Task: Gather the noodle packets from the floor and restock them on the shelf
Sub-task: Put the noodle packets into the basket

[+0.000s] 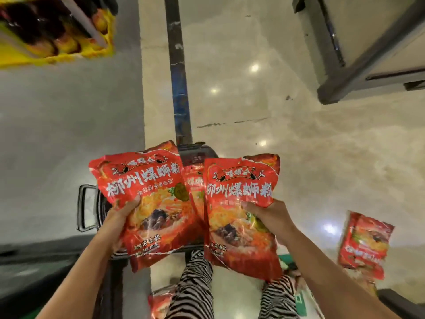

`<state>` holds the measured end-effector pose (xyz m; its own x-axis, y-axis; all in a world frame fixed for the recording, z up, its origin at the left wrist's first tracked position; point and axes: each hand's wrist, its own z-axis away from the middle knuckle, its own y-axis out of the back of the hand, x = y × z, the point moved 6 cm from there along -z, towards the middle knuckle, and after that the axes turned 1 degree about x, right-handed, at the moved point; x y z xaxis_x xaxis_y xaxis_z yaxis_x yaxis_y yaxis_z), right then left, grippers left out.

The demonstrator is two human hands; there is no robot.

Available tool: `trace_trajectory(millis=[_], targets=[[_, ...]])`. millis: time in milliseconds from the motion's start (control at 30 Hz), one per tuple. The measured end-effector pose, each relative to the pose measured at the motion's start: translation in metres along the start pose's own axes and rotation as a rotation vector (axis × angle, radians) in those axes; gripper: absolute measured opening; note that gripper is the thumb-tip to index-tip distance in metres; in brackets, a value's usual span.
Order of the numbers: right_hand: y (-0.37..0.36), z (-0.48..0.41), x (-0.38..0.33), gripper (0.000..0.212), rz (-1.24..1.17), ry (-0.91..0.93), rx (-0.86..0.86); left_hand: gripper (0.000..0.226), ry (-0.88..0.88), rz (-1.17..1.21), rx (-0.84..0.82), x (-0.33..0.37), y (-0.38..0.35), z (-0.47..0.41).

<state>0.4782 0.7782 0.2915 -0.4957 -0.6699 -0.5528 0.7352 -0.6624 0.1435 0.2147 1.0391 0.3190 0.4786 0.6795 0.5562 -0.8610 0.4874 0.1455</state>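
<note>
a dark cart (84,208), mostly hidden and hard to make out, stands in front of the person, with a looped handle at its left side. it is covered by the red noodle packets held above it. the left hand (119,217) grips one packet (147,180) by its left edge, thumb across the front. the right hand (266,215) grips a second packet (239,245) by its right edge, fingers curled onto the front. a third packet (195,183) shows only as a strip between these two. red corners peek from behind each front packet, and how many more are stacked there cannot be told. a dark pole (178,77) runs from the cart's far side across the glossy pale floor (299,134). beyond the cart to the left hangs a blurred shelf (57,31) of yellow and dark goods. beyond it to the right stands a grey shelf base (368,54). right of the cart, well apart from it, more red packets (363,245) lie on the floor, seemingly two overlapped, though blur makes the count unsure. nearer the person than the cart, one more packet (159,305) lies beside the zebra-striped trousers (195,284), cut off by them and by the bottom edge. in all, three packets are plainly held and about three lie on the floor.
</note>
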Motion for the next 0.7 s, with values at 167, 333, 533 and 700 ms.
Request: trace_trajectory(millis=[167,333,533,700], targets=[[-0.104,-0.051,-0.016,0.035,0.105,-0.008,-0.015,0.041,0.104,-0.049,-0.030,-0.008,0.073,-0.066],[-0.161,-0.105,-0.003,0.035,0.154,-0.053,-0.007,0.040,0.153,-0.137,-0.049,-0.033,0.099,-0.122],[-0.215,-0.184,0.036,0.042,0.279,-0.200,-0.111,0.041,0.180,-0.242,-0.082,-0.082,0.105,-0.200],[-0.233,-0.247,0.084,0.045,0.261,-0.265,-0.042,0.016,0.063,-0.328,-0.013,-0.111,0.104,-0.268]])
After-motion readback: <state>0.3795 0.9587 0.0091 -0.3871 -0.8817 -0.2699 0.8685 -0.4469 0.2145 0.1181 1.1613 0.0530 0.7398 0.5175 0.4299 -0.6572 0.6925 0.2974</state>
